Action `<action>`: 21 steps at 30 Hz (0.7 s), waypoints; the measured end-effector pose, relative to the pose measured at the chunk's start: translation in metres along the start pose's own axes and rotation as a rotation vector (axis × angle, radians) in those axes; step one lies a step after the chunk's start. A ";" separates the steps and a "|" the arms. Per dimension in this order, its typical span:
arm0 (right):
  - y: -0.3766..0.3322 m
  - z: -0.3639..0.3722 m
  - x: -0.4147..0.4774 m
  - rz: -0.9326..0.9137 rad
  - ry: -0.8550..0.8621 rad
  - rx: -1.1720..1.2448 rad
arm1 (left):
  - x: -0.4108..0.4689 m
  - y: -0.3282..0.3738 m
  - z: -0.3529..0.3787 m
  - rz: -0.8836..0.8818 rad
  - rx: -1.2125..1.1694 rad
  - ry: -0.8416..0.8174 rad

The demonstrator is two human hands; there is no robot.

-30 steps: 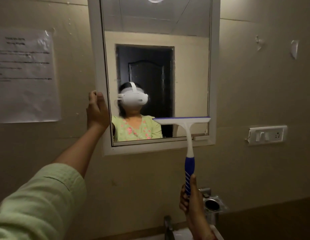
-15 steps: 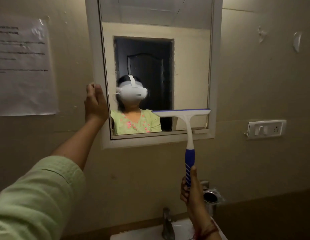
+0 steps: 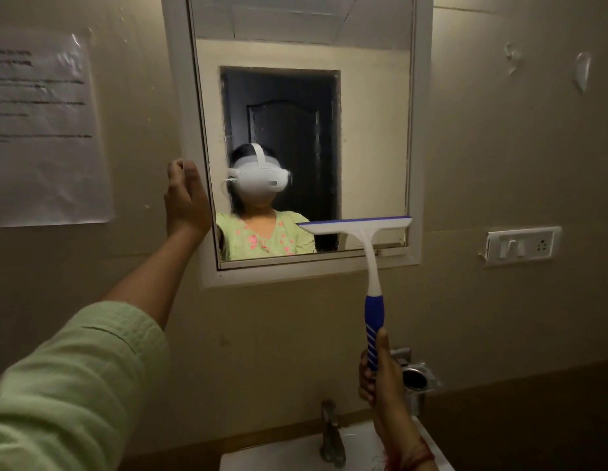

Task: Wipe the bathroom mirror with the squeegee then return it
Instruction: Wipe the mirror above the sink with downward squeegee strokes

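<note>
Two hands are seen, both raised toward the wall. The right hand (image 3: 380,380) is closed around the lower end of the squeegee (image 3: 371,271): the fingers are curled round the blue striped grip and the thumb is laid upward along it. The squeegee is held nearly upright, with its white neck leaning a little to the left as it rises. Its wide white head is set level across the lower right part of the mirror (image 3: 374,137), with the blue rubber strip along the top edge. The right end of the head reaches the inner edge of the white mirror frame (image 3: 180,96). Whether the rubber really presses on the glass cannot be told.

The left hand (image 3: 187,200) is held open. Its fingers are nearly straight and point upward, and they are laid against the left side of the frame. Nothing is gripped in it. A light green sleeve (image 3: 74,385) is worn on the left arm.

Below the right hand, a metal tap (image 3: 331,433) and the rim of a white sink (image 3: 278,453) are seen, and a round metal holder (image 3: 416,379) is fixed on the wall just beside that hand. A white switch plate (image 3: 521,246) is mounted to the right of the mirror, and a printed paper sheet (image 3: 44,130) is stuck to the left of it.
</note>
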State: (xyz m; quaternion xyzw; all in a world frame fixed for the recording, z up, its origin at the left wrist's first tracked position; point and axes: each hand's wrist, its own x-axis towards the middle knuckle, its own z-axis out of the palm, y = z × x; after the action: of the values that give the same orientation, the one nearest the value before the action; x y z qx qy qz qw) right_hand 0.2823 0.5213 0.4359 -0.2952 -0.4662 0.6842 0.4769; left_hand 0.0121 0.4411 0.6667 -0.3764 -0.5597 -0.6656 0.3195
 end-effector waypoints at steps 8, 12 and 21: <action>0.018 -0.003 -0.019 0.020 0.132 -0.043 | 0.000 0.000 0.000 -0.013 -0.003 0.000; 0.003 0.003 -0.014 -0.003 0.129 -0.019 | 0.000 0.000 0.000 -0.005 -0.006 0.008; 0.017 0.004 -0.034 0.030 0.199 -0.004 | 0.002 -0.002 0.001 -0.009 -0.013 -0.005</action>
State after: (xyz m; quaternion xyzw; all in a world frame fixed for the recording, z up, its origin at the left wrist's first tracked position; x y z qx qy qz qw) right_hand 0.2854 0.4867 0.4202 -0.3696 -0.4132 0.6575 0.5102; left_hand 0.0095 0.4419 0.6672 -0.3777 -0.5577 -0.6697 0.3128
